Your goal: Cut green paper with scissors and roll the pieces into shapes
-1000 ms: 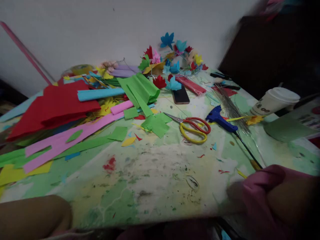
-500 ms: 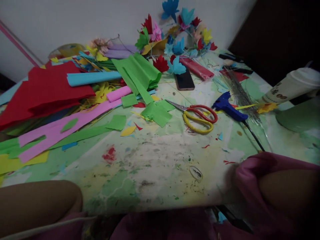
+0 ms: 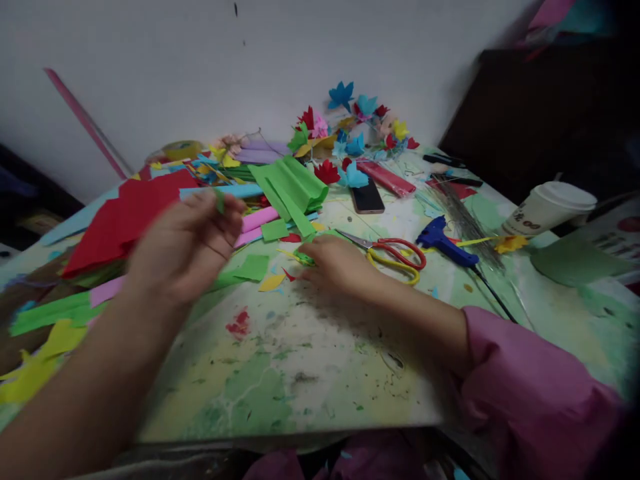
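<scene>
Raised above the papers at the left, my left hand point(image 3: 185, 243) has its fingers bent together around a small green paper piece point(image 3: 220, 201). My right hand point(image 3: 333, 260) rests low over the green paper scraps point(image 3: 304, 257) at the middle of the table, covering most of them; its fingertips touch the scraps. Just right of that hand lie scissors point(image 3: 400, 255) with red and yellow handles. Beyond both hands a folded green crepe sheet point(image 3: 295, 183) lies spread out, with a green square point(image 3: 275, 231) nearer to me.
A blue glue gun point(image 3: 447, 242), thin wires point(image 3: 463, 213) and a white cup point(image 3: 550, 207) are on the right. Paper flowers point(image 3: 355, 143) stand at the back by a phone point(image 3: 368, 198). Red paper point(image 3: 145, 207) and yellow paper point(image 3: 45, 353) lie at the left.
Both hands have come into view over the table. The left one has taken hold of a small green piece; the right one has reached onto the green scraps. The view has tilted up.
</scene>
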Demonstrator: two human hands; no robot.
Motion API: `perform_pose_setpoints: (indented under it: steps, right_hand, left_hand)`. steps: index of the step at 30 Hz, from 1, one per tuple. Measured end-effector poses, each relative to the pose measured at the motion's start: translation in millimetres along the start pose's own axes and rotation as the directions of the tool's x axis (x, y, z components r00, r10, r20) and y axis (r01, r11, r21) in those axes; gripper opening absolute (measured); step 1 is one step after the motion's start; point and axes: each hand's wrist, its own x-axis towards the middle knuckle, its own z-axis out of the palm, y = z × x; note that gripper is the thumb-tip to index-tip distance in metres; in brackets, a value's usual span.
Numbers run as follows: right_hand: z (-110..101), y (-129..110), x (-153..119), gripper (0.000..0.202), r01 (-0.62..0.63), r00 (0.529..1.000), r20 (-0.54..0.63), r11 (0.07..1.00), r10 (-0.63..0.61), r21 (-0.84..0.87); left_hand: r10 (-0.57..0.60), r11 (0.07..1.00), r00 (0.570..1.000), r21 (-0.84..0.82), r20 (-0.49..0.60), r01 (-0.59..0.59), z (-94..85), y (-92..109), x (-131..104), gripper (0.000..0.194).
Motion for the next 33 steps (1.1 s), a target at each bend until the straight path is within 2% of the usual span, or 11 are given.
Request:
perform_pose_setpoints:
  steps: [1, 3, 5, 8, 11, 17, 23, 28, 33]
  right_hand:
    - [9, -4, 1, 0.021, 0.0, 0.998, 0.061, 0.998, 0.004, -0.064]
    - [23, -8, 2, 0.015, -0.009, 0.994, 0.111, 0.99, 0.025, -0.14]
    - [32, -8, 4, 0.015, -0.017, 0.989, 0.143, 0.985, 0.042, -0.169]
    - [38, -4, 7, 0.018, -0.029, 0.986, 0.155, 0.982, 0.058, -0.185]
    - [38, 4, 8, 0.018, -0.011, 0.99, 0.135, 0.986, 0.034, -0.166]
    - [27, 17, 6, 0.02, -0.052, 0.999, -0.006, 0.997, 0.052, -0.062]
    - [29, 7, 3, 0.017, -0.001, 0.985, 0.17, 0.984, 0.031, -0.175]
    - [34, -1, 2, 0.016, 0.004, 0.984, 0.173, 0.972, 0.037, -0.234]
    - [30, 1, 3, 0.017, -0.054, 0.991, 0.109, 0.986, 0.072, -0.157]
  left_hand:
    - [-0.073, 0.997, 0.997, -0.005, 0.012, 0.073, -4.3, -11, 2, 0.012]
    - [-0.221, 0.975, 0.975, -0.016, -0.013, 0.221, -14.9, -37, 7, 0.016]
    - [-0.218, 0.976, 0.974, -0.018, -0.065, 0.218, -25.3, -58, 12, 0.016]
    - [-0.184, 0.981, 0.982, 0.054, -0.05, 0.187, -35.7, -76, 19, 0.015]
    - [-0.163, 0.98, 0.986, 0.108, -0.033, 0.166, -40.6, -81, 22, 0.013]
    - [-0.119, 0.98, 0.993, 0.161, 0.003, 0.116, -44.7, -84, 26, 0.007]
    - [-0.099, 0.975, 0.995, 0.202, 0.026, 0.092, -41.6, -86, 22, 0.01]
    - [-0.102, 0.972, 0.994, 0.217, 0.039, 0.091, -40.8, -85, 20, 0.012]
    - [-0.108, 0.974, 0.994, 0.203, 0.035, 0.099, -41.3, -84, 20, 0.011]
